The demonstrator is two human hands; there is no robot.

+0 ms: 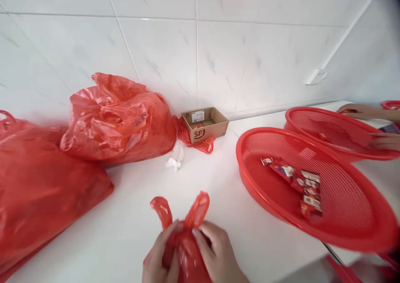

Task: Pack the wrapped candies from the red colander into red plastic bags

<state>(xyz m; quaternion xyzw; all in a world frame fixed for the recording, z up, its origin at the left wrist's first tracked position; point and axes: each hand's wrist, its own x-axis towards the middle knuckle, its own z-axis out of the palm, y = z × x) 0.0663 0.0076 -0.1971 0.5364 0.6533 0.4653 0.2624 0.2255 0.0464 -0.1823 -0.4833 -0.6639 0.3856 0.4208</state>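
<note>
1. White desk (118, 233), along a tiled wall.
2. Two bulging red bags (118, 120), side by side at the left.
3. Near basket (256, 187), red, at the right; snack packets (287, 172) lie inside.
4. Far basket (312, 114), just behind it, another person's hand (386, 141) at its edge.
5. Small red bag (190, 254), front centre, two loops upright; left hand (162, 256) and right hand (217, 249) pinch its neck.
6. Cardboard box (208, 129), open, near the wall.
7. Crumpled white tissue (175, 158).
</note>
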